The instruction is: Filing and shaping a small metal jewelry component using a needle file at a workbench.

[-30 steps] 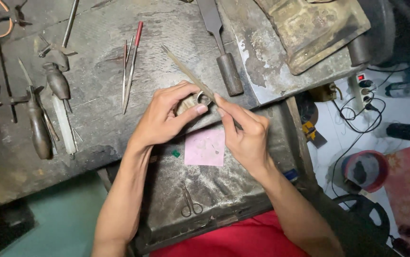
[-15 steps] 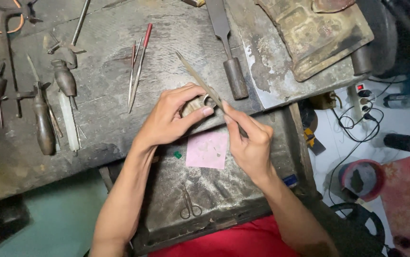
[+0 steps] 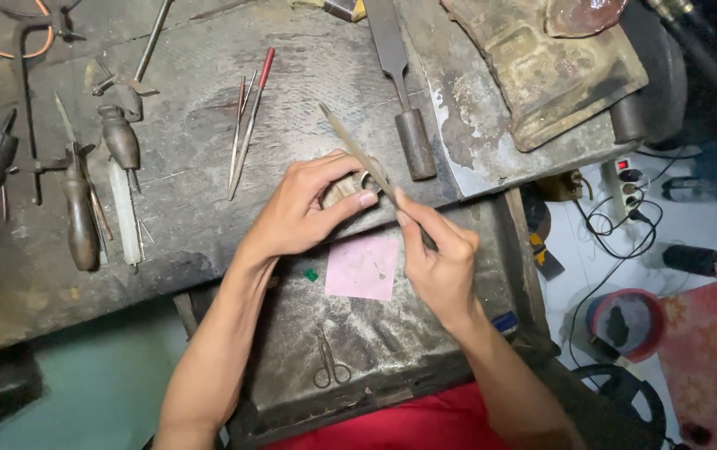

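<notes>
Currently, two hands at the front edge of the workbench (image 3: 208,242). Left hand (image 3: 304,212) clenched around one small ring-shaped metal piece (image 3: 364,182), pinned between thumb and fingers against the bench edge. Right hand (image 3: 437,258) grasps one long slim file (image 3: 358,154) near its lower end; the file runs up and to the left, and its shaft crosses the metal piece, touching it.

Below the hands, one metal tray (image 3: 425,333) hangs under the bench. In it: one pink paper square (image 3: 364,267) just under the hands, one small green bit (image 3: 312,274) beside the paper, one pair of small scissors (image 3: 330,367) nearer the person.

On the bench: two or three thin needle files (image 3: 246,133), one with a red handle, count of the rest uncertain; one large flat file with a dark handle (image 3: 404,100); two wooden-handled tools (image 3: 100,183) at left; one saw frame (image 3: 29,108) far left.
</notes>
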